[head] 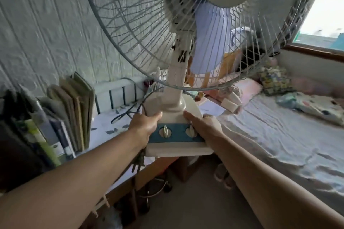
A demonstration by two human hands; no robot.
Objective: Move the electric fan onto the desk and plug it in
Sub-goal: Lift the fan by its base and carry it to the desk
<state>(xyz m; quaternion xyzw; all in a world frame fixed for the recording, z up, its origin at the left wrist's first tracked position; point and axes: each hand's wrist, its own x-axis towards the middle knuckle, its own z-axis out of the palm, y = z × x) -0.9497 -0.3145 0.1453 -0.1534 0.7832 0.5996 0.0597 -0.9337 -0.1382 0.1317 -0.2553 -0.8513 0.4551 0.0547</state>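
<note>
A white electric fan (175,98) with a wire cage, pale blue blades and a blue control strip with two knobs is held up in the air in front of me. My left hand (145,126) grips the left side of its base, and my right hand (202,124) grips the right side. The base hovers over the near edge of the desk (109,126), which has a white leaf-patterned cover. The fan's dark cord (126,112) trails from the back of the base onto the desk, and its plug (138,163) dangles below my left wrist.
Books and folders (74,113) stand upright along the desk's left side against the textured wall. A bed (279,135) with pillows lies to the right under a window. Slippers (222,174) and a stool sit on the floor beneath the fan.
</note>
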